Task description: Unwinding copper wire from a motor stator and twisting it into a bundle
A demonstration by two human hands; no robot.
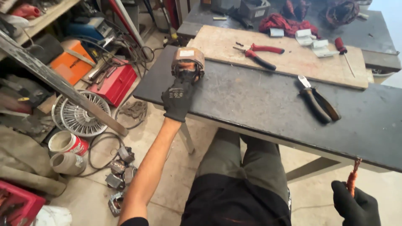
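upper centre of the frame, left hand (178, 98), gloved, clasps a wound coil block (188, 62) on the dark bench (259, 104). lower right, right hand (356, 205) pinches copper wire strands (353, 178) fist-tight. judged: stripping the winding; next needs steady bracing, firmer pulling.

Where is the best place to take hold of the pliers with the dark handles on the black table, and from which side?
Grip the dark-handled pliers around both handles, coming from above at the near right. They lie flat on the black table, handles close together pointing toward the person, metal nose pointing away.
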